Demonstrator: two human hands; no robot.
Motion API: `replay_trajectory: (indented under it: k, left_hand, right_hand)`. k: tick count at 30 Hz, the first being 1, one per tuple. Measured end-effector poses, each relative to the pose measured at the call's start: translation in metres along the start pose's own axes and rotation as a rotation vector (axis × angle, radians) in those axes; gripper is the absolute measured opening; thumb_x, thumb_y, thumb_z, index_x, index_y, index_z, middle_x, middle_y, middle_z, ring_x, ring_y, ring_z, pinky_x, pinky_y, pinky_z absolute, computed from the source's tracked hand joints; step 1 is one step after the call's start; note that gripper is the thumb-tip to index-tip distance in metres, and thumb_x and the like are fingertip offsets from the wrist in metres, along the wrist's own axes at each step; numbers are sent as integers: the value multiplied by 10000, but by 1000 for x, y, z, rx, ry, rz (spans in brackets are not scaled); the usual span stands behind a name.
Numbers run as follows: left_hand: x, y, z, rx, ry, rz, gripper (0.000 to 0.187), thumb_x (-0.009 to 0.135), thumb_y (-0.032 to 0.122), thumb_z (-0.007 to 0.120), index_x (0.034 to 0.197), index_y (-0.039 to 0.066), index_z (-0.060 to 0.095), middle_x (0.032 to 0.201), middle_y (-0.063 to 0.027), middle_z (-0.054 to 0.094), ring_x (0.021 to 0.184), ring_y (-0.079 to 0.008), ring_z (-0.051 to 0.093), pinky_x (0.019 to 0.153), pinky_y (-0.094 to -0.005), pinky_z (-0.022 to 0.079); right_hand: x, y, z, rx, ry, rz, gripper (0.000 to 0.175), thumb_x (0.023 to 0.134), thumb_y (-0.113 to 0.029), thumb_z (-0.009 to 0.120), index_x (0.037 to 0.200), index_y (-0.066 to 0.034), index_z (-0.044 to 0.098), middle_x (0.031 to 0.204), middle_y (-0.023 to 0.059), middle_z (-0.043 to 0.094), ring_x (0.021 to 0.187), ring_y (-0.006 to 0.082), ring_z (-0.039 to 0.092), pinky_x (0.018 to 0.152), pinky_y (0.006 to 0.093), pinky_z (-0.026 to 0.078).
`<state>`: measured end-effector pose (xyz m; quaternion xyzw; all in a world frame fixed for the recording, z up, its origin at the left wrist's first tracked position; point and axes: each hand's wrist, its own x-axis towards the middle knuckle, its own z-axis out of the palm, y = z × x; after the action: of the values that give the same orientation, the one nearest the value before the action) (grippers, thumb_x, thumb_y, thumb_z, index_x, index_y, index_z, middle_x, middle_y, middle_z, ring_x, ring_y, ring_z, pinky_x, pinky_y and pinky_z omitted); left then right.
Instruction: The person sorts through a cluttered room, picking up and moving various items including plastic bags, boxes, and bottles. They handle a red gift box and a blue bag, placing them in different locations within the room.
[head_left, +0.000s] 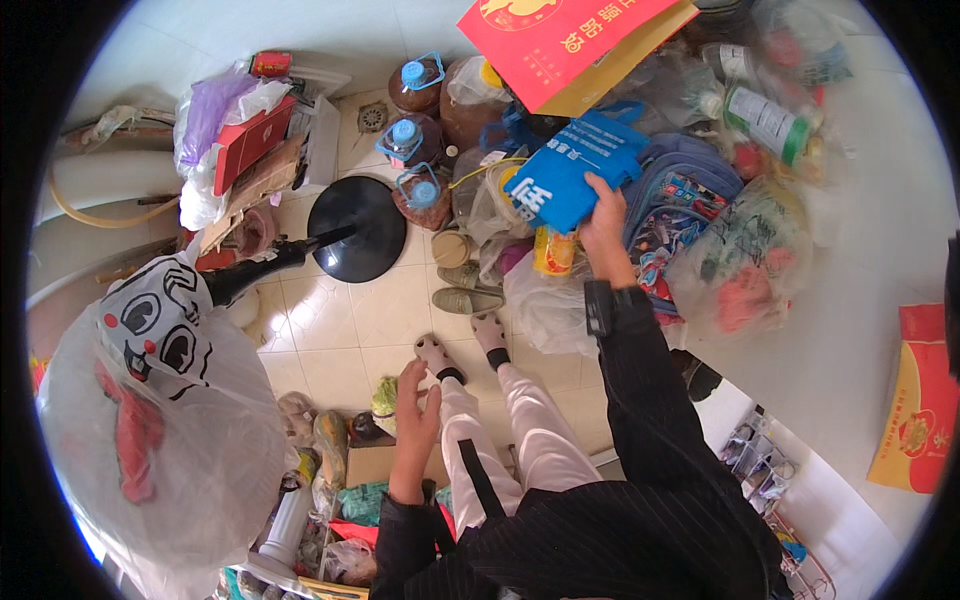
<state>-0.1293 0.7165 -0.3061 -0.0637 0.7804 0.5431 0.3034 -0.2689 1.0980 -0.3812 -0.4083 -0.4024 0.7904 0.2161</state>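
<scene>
My right hand (604, 217) grips the lower right edge of a folded blue bag (577, 161) that bears white writing. Beneath that bag an orange-yellow can (553, 251) shows in part. Right of my wrist lies a blue-grey backpack (682, 195), its lower part printed in bright colours. My left hand (417, 424) hangs in front of my legs, fingers apart, with nothing in it. Close beside it is a leafy green vegetable (386, 401). Above the blue bag, a red and gold paper bag (547, 52) runs out of the picture's top.
Large plastic jugs with blue caps (405, 133) stand by a floor drain (372, 118). A black round-based stand (357, 229) is on the tiles. Shoes (468, 300) lie ahead of my feet. At left bulges a plastic-wrapped object (172, 450). Filled plastic bags (750, 255) crowd the right.
</scene>
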Motion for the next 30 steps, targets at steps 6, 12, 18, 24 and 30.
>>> replay_trajectory:
  k: [6, 12, 18, 24, 30]
  left_hand:
    - [52, 49, 52, 160, 24, 300, 839, 769, 71, 720, 1473, 51, 263, 1500, -190, 293, 1361, -347, 337, 1081, -431, 331]
    - [103, 94, 103, 176, -26, 632, 748, 755, 71, 734, 1420, 46, 394, 1465, -234, 346, 1345, -377, 373, 1097, -424, 319]
    - [110, 93, 78, -612, -71, -10, 502, 973, 151, 528, 1440, 71, 363, 1371, -153, 488, 1251, -280, 488, 1052, -368, 387]
    - [101, 79, 31, -994, -236, -140, 542, 986, 387, 496, 1414, 81, 364, 1392, -109, 485, 1269, -298, 475, 1083, -476, 365]
    - [94, 78, 14, -1222, -229, -280, 553, 996, 409, 458, 1423, 73, 359, 1403, -119, 484, 1273, -315, 479, 1063, -471, 389]
  right_hand:
    - [-81, -62, -12, 54, -100, 107, 498, 802, -55, 660, 1269, 1, 496, 1192, 137, 594, 1067, 281, 589, 920, 416, 505]
    - [-150, -73, 6, -290, -253, 90, 389, 834, -92, 680, 1194, 13, 577, 1163, 110, 635, 1002, 194, 619, 880, 317, 501]
    - [-147, -56, 30, -553, -624, -93, 446, 903, -277, 670, 1245, -19, 544, 1290, 136, 550, 1137, 190, 533, 971, 334, 434]
    - [-125, -49, 8, -1118, -409, -310, 632, 850, -407, 683, 1337, -59, 480, 1375, 195, 477, 1277, 339, 444, 1047, 443, 361]
    - [-125, -55, 16, -1143, -564, 3, 743, 813, -437, 707, 1395, -60, 441, 1380, 231, 466, 1284, 346, 448, 1033, 447, 389]
